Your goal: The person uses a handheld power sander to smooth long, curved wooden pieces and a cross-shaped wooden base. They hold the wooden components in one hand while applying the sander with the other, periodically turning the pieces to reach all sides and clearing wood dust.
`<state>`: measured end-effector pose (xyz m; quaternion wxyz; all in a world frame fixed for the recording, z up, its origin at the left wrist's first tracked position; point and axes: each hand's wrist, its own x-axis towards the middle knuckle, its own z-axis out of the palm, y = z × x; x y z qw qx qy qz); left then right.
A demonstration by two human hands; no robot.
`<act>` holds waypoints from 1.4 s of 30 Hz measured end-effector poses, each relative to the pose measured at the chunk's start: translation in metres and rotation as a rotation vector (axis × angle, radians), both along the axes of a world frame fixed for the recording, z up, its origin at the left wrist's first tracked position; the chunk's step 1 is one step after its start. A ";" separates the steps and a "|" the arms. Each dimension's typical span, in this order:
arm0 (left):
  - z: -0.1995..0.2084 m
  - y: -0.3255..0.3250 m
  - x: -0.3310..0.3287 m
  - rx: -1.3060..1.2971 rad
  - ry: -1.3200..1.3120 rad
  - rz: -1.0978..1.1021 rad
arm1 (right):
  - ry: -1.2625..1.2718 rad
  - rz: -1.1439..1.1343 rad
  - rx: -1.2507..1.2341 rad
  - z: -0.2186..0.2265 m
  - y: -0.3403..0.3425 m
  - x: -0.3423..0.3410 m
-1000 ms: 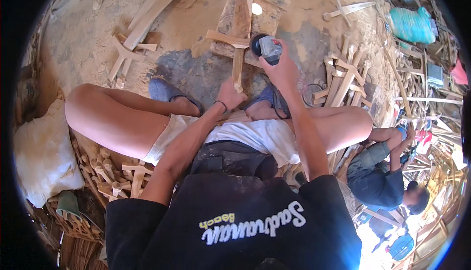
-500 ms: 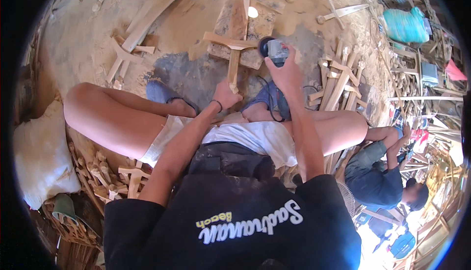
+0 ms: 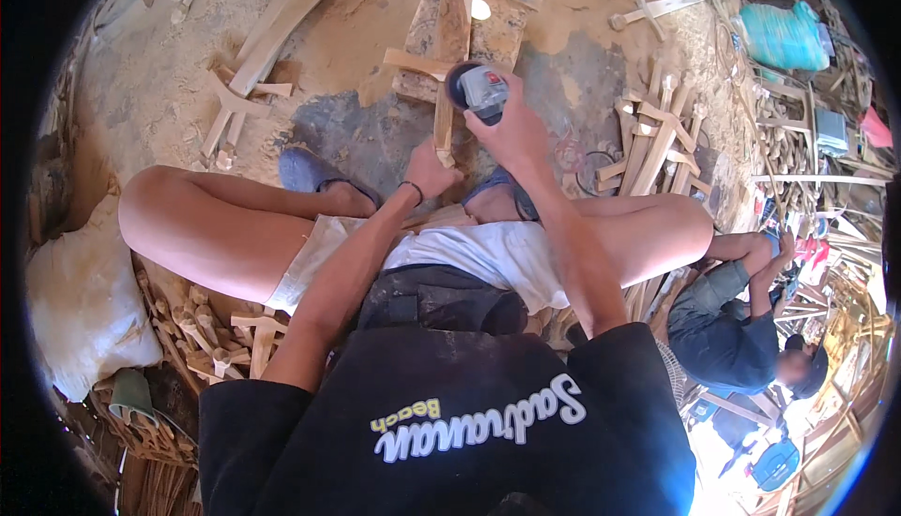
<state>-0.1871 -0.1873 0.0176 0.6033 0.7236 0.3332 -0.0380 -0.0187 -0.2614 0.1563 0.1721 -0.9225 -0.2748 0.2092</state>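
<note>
A sword-shaped piece of pale and brown wood with a straight grip and a curved crossguard (image 3: pixel 443 124) is laid across a weathered, stained wooden board (image 3: pixel 502 33) on the dusty ground, its blade pointed away from the person. The grip's near end is held in the closed left hand (image 3: pixel 434 171), on whose wrist a thin dark bracelet (image 3: pixel 413 189) is worn. A grey hand-held power grinder with a round black disc (image 3: pixel 485 92) is gripped by the right hand (image 3: pixel 514 133), fingers wrapped around its body. The disc is held over the right arm of the sword's crossguard, which is mostly hidden by it; whether wood is touched cannot be told.

To the left of the sword, another unfinished wooden sword with a long pale blade (image 3: pixel 246 77) is laid on the ground. To its right, a heap of crossed wooden sword blanks (image 3: pixel 662 141) is stacked, and farther off beyond that side 1 small wooden sword (image 3: pixel 662 11) and a turquoise plastic-wrapped bundle (image 3: pixel 784 36) are seen. The sword's near end is flanked by 2 blue-grey shoes (image 3: pixel 314 171). Well to the right and nearer than the sword, a seated co-worker in dark clothes (image 3: pixel 727 338) is seen.
</note>
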 end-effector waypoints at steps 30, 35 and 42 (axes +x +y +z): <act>-0.003 -0.008 -0.001 0.017 0.039 0.110 | -0.044 0.120 -0.012 0.004 0.056 -0.005; -0.005 -0.012 0.001 0.030 0.016 0.154 | -0.087 0.178 0.031 -0.003 0.071 -0.008; -0.006 -0.019 0.001 0.099 0.034 0.209 | -0.041 0.206 0.019 0.004 0.091 -0.014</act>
